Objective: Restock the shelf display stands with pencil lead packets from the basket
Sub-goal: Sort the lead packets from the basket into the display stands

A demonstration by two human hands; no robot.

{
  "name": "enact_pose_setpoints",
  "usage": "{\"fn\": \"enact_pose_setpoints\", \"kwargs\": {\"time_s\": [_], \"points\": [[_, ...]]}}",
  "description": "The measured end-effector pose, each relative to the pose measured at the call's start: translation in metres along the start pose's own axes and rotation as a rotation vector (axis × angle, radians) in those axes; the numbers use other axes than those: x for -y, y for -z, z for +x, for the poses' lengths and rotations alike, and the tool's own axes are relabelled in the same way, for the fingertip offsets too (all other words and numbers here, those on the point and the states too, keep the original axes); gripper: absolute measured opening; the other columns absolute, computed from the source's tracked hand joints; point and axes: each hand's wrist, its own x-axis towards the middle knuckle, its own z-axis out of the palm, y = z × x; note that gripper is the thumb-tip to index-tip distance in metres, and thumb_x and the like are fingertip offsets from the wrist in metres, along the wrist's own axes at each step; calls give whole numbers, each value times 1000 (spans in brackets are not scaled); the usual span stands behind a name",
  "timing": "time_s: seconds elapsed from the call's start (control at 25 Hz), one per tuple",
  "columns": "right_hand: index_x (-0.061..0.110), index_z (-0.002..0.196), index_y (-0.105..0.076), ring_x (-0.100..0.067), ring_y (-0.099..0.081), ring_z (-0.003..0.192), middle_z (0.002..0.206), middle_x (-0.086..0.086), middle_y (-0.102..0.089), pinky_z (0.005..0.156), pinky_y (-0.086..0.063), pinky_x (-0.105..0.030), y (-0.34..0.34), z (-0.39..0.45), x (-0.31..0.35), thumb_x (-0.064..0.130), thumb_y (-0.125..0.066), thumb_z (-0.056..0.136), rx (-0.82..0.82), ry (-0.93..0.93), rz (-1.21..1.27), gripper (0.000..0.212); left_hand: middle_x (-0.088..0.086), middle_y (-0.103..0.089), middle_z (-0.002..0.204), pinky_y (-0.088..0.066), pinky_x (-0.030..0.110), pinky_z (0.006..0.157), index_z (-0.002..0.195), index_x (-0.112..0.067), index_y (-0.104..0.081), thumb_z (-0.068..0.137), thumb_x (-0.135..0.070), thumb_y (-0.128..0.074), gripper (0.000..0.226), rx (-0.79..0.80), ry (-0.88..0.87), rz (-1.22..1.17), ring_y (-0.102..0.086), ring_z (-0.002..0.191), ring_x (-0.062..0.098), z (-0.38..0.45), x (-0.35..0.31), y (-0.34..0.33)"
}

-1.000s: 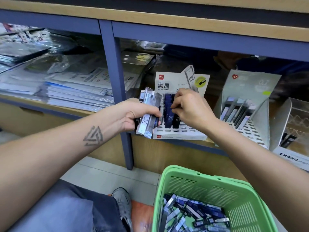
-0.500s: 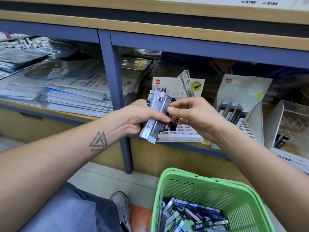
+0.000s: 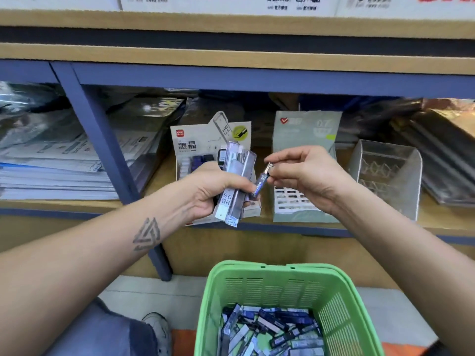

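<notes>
left hand (image 3: 209, 191) fingers clamped on "hb 0.5" packets (image 3: 235, 181); right hand (image 3: 303, 173) fingers pinching blue packet (image 3: 261, 185); "deli" stand (image 3: 190, 140) behind.

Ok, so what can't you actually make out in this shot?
Head view only:
- White display stand: its front slots are hidden by the left hand and its bundle of lead packets.
- Grey-green display stand: upper slots covered by the right hand.
- Green basket: near side cut off by the bottom edge.
- Top-shelf boxes: cropped, print blurred.

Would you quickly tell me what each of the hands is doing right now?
Left hand: grips a bundle of lead packets.
Right hand: pinches a single blue packet by its top end.
</notes>
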Motion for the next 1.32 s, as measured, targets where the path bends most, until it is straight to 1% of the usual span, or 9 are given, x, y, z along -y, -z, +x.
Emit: {"fn": "enact_pose_setpoints", "kwargs": {"time_s": [0.08, 0.2, 0.36, 0.44, 0.56, 0.72, 0.96, 1.12, 1.32], "points": [[-1, 97, -72, -23, -71, 69, 76, -13, -72, 73, -61, -30, 23, -7, -1, -11, -71, 83, -20, 2, 2, 17, 30, -71, 101, -59, 52, 81, 108, 7, -69, 73, 15, -73, 36, -9, -23, 40, -71, 90, 40, 8, 0, -26], [-2, 99, -71, -24, -71, 68, 78, -17, -71, 70, -62, -31, 63, -18, -1, -7, -75, 82, -92, 48, -41, 17, 24, -74, 92, -61, 46, 64, 102, 2, -71, 74, 16, -73, 31, 0, -41, 8, -74, 77, 33, 22, 0, -66], [-3, 102, -69, -22, -74, 69, 83, -21, -73, 65, -60, -27, 133, -36, -5, -6, -75, 84, -327, 139, -186, 20, 31, -72, 92, -62, 44, 65, 107, 12, -65, 73, 14, -76, 36, 14, -13, -54, -74, 77, 36, 44, 7, -120], [5, 95, -73, -20, -76, 71, 82, -14, -75, 68, -61, -32, 162, -45, -15, -3, -78, 82, -435, 171, -321, 16, 33, -71, 89, -62, 42, 64, 104, 15, -64, 74, 13, -75, 32, 32, 8, -55, -72, 72, 35, 53, 10, -141], [16, 90, -77, -14, -74, 74, 79, 1, -76, 77, -62, -37, 187, -49, -35, 4, -81, 81, -533, 188, -596, 15, 31, -69, 87, -60, 35, 57, 114, 17, -61, 75, 12, -74, 42, 70, 43, -50, -71, 63, 30, 61, 15, -161], [17, 95, -76, -12, -73, 74, 83, 1, -74, 78, -61, -32, 189, -43, -52, 5, -78, 84, -563, 186, -669, 16, 29, -69, 81, -62, 40, 61, 113, 15, -61, 73, 16, -74, 43, 51, 33, -59, -72, 64, 32, 69, 20, -176], [18, 94, -77, -15, -69, 80, 83, 2, -74, 81, -57, -40, 174, -26, -77, 9, -79, 83, -526, 190, -815, 14, 33, -70, 93, -62, 45, 71, 114, 15, -61, 72, 15, -75, 44, 58, 18, -47, -72, 74, 36, 72, 22, -169], [14, 100, -78, -17, -69, 81, 86, -1, -75, 81, -57, -37, 167, -24, -87, 7, -77, 84, -506, 146, -829, 18, 32, -70, 89, -62, 45, 73, 106, 11, -63, 73, 15, -75, 36, 53, 23, -25, -71, 77, 38, 70, 23, -163], [19, 107, -75, -23, -70, 84, 84, 0, -73, 77, -59, -43, 164, -23, -96, 4, -71, 87, -539, 132, -865, 25, 31, -71, 90, -62, 44, 70, 110, 11, -62, 73, 15, -75, 39, 68, 31, -13, -72, 75, 37, 66, 25, -162]]}}
